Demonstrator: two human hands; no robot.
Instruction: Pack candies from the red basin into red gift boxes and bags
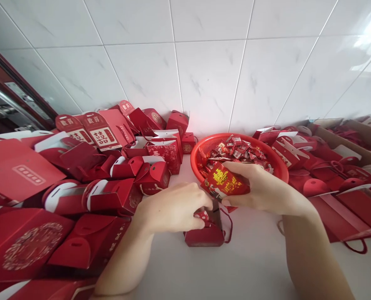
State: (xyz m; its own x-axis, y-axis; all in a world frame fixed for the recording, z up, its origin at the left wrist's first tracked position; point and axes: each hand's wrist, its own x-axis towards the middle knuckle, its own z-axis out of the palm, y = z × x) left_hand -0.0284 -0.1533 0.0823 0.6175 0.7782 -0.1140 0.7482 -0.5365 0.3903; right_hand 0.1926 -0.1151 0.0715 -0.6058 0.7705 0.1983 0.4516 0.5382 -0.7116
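Note:
My left hand (176, 208) is closed, its fingers curled round a red wrapped candy with white dots (202, 215). It is at the mouth of a small red gift box (204, 236) with a dark red cord handle, on the white table. My right hand (263, 185) grips a shiny red packet with gold lettering (224, 180), just above and behind the box. Behind that packet stands a red plastic basket (281, 160) holding many red wrapped candies (235, 150). The inside of the small box is mostly hidden by my left hand and the packet.
Red gift boxes (113, 196) crowd the left side, some with flaps up and white insides showing. More red boxes and bags (338, 212) lie on the right, with cardboard cartons (357, 143) behind. A tiled wall (204, 75) bounds the back.

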